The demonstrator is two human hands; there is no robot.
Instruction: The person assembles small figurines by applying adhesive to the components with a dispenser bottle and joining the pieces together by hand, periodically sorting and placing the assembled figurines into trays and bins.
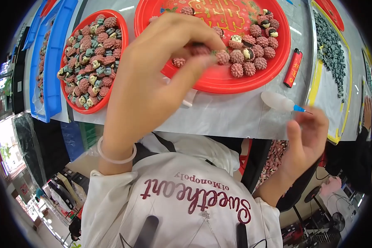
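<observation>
One knobbly pink piece (200, 50), between bent left fingers (196, 68) — cannot tell if gripped, right fingers (294, 131) parted, near blue nozzle (298, 108).

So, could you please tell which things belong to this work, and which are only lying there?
Seemingly in use:
pink bumpy pieces, one at the left fingers
red tray under them
red basin of mixed pieces
white bottle near the right fingers

Probably just lying about:
red lighter-shaped object
small white object by the tray
</observation>
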